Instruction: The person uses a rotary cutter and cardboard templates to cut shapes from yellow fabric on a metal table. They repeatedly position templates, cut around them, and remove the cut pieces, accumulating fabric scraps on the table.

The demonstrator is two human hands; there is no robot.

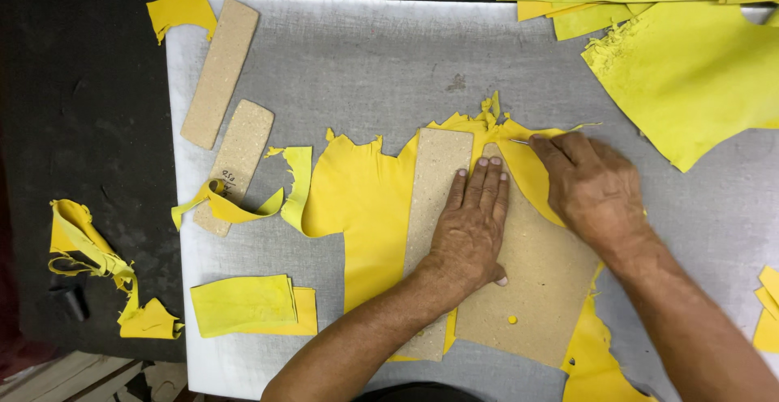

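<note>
Left hand flat, fingers together, pinning two cardboard templates on yellow leather mid-frame, right hand pinched shut on a thin blade, and if my pressure slackens I reckon the template skates and the cut wanders.

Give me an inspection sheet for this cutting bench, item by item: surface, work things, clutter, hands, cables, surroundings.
Surface: grey cutting board lying on a dark bench top.
Job's things: yellow leather piece spread flat; two tan card templates on it, a narrow one and a wide one; thin blade at the wide template's upper edge.
Clutter: two spare templates, a curled strip, folded yellow pieces, offcuts on the left.
Hands: left hand pressed flat across both templates; right hand in a closed grip on the blade.
Cables: nothing seen.
Surroundings: stacked yellow leather at top right.
</note>
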